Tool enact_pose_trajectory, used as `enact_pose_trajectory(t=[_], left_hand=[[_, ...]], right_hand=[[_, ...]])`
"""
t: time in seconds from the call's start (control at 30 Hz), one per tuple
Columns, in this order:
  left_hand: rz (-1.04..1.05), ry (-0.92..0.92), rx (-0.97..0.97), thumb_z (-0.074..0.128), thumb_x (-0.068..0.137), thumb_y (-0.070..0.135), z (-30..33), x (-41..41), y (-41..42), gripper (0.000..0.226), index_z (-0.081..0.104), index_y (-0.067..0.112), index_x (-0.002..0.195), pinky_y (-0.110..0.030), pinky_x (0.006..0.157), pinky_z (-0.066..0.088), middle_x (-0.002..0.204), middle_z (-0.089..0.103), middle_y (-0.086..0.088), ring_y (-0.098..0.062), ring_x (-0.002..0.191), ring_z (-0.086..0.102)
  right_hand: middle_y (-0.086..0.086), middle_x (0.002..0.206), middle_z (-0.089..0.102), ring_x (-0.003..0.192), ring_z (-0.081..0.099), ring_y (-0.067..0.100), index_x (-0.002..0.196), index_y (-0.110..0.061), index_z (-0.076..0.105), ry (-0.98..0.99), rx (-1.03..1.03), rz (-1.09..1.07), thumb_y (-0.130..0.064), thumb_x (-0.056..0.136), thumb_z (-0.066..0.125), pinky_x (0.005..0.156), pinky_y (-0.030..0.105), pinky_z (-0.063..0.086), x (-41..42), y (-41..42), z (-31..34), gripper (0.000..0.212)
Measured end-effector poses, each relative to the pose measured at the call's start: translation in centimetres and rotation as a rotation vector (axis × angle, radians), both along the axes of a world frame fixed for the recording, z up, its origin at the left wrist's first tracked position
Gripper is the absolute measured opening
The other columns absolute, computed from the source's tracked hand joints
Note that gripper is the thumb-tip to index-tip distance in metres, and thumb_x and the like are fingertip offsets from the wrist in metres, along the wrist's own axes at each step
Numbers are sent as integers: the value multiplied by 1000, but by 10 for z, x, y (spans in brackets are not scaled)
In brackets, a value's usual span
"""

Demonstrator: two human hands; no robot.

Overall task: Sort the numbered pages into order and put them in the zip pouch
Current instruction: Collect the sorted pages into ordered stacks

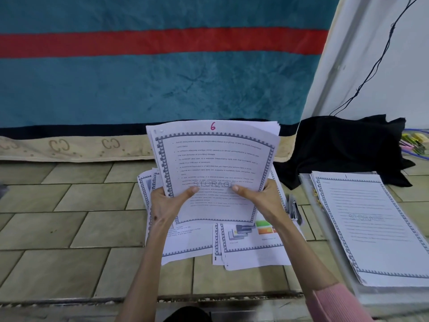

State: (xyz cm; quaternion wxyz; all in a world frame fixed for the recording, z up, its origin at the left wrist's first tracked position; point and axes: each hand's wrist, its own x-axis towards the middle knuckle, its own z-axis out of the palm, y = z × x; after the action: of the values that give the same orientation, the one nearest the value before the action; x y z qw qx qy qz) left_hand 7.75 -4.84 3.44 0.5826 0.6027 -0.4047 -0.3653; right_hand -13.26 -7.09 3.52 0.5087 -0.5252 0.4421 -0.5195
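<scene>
I hold a sheaf of pages (214,163) upright over the tiled floor (69,198), the front sheet marked 6. My left hand (168,202) and right hand (261,201) pinch its lower edges, thumbs on front. More loose pages (253,247) lie beneath. On the right, a sorted stack (371,226) rests on the clear pouch (308,196).

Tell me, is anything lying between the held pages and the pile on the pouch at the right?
Nothing visible. Both hands hold the pages up, and only bare floor and a stapler-like tool lie below the way to the pile on the pouch.
</scene>
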Motion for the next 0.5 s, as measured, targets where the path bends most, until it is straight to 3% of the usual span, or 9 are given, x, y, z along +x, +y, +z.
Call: enact_pose_trajectory(t=[0.1, 0.17, 0.27, 0.33, 0.4, 0.5], left_hand=[[31, -9, -25, 84, 62, 10, 3, -7, 0, 31, 61, 29, 69, -8, 57, 48, 72, 64, 12, 8, 63, 61], [31, -14, -38, 85, 61, 9, 2, -9, 0, 33, 62, 31, 72, -4, 56, 49, 74, 64, 13, 14, 60, 62], [27, 10, -12, 84, 62, 11, -2, -9, 0, 32, 63, 32, 74, -3, 56, 48, 76, 65, 15, 16, 62, 62], [17, 2, 0, 83, 64, 12, -1, -10, 1, 29, 63, 30, 75, -3, 55, 47, 77, 65, 14, 14, 63, 62], [20, -11, 8, 81, 66, 10, 1, -11, 3, 27, 63, 25, 78, -4, 55, 46, 76, 63, 13, 7, 68, 61], [18, -20, 18, 81, 67, 9, 2, -14, 4, 27, 61, 23, 79, -6, 56, 45, 76, 62, 12, 2, 71, 59]], right_hand=[[0, 82, 74, 78, 71, 15, 80, -12, 74, -12, -18, -43, -19, 69, 80, 70, 28, 54, 2, 1, 2, 15], [-6, 62, 66, 58, 61, 8, 62, -15, 71, -39, -62, -66, -29, 73, 74, 63, 21, 48, 4, 5, 5, 18], [-16, 41, 51, 41, 46, -3, 42, -27, 58, -42, -115, -141, -11, 82, 67, 49, 6, 35, 7, 8, -1, 44], [-14, 49, 61, 49, 56, -2, 49, -24, 64, -23, -125, -177, -21, 75, 73, 52, 14, 45, 7, 9, -3, 27], [-12, 68, 71, 68, 68, 4, 71, -22, 71, -17, -80, -156, -26, 70, 76, 64, 20, 54, 6, 8, -6, 7], [-16, 76, 73, 79, 70, 2, 86, -22, 70, -35, 3, -110, -19, 69, 79, 66, 15, 53, 3, 4, -9, 19]])
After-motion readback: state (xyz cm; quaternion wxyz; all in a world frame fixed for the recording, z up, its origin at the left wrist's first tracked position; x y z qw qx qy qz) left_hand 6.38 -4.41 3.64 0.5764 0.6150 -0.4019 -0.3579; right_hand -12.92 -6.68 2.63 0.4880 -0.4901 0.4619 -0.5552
